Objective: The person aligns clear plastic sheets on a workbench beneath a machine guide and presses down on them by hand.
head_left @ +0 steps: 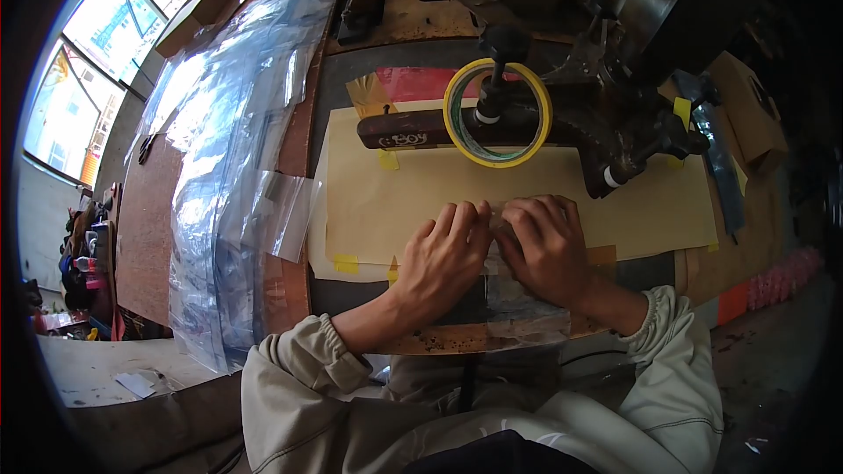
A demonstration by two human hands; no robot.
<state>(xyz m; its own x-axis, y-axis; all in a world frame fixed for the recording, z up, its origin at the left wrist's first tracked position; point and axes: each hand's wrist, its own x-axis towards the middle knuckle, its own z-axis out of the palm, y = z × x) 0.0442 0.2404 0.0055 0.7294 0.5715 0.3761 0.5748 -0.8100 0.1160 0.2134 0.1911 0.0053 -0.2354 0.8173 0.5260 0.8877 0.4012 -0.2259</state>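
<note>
A clear plastic bag (527, 303) lies towards me over the near table edge, its far end under my fingers. My left hand (443, 250) is closed, fingertips pinched together at the bag's far end. Close beside it, my right hand (549, 246) is closed too, with curled fingers on the same plastic. Both hands rest over the near part of a tan sheet (421, 193), held down with yellow tape pieces. The fingertips partly hide what is between them.
A dark metal machine arm (404, 130) crosses beyond my hands, with a yellow tape roll (454, 123) hung around its knob. At left lies a long heap of clear plastic bags (228, 149). A cardboard box (746, 110) stands at right, near pink bubble wrap (781, 279).
</note>
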